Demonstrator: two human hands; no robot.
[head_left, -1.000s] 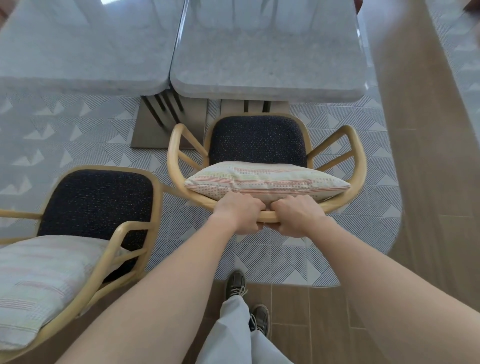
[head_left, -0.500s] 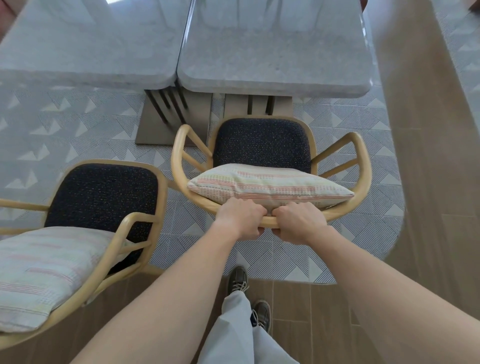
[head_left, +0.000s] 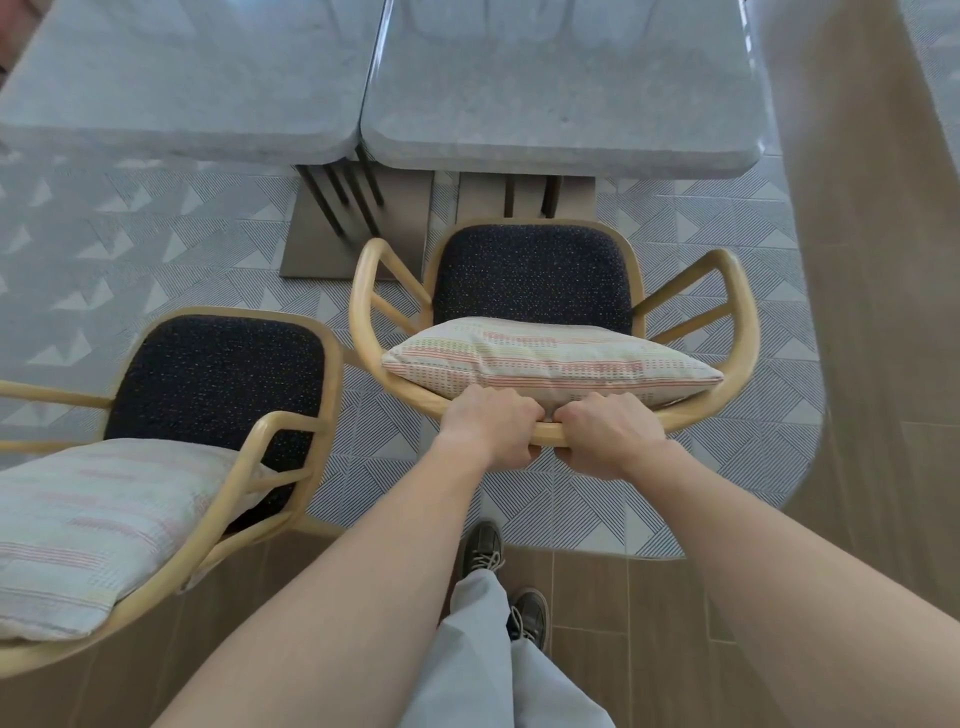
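Bright, soft daylight, pale glare on the tabletops (head_left: 561, 88), faint shadows, wide-angle bending and blur at edges

We look down on two grey, speckled tables butted edge to edge, the left table (head_left: 182, 78) and the right table (head_left: 561, 88), each with rounded corners and a slatted base (head_left: 358, 244) beneath. Soft light glares off their glossy tops. Under them lies a pale rug (head_left: 156, 249) of lined triangles, its near right corner rounded. Around it we see a floor (head_left: 872, 312) of brown wood-look planks. At the left stands a spare chair (head_left: 249, 313): bent blond frame, dark flecked seat (head_left: 218, 379), striped cushion (head_left: 88, 530) on it.
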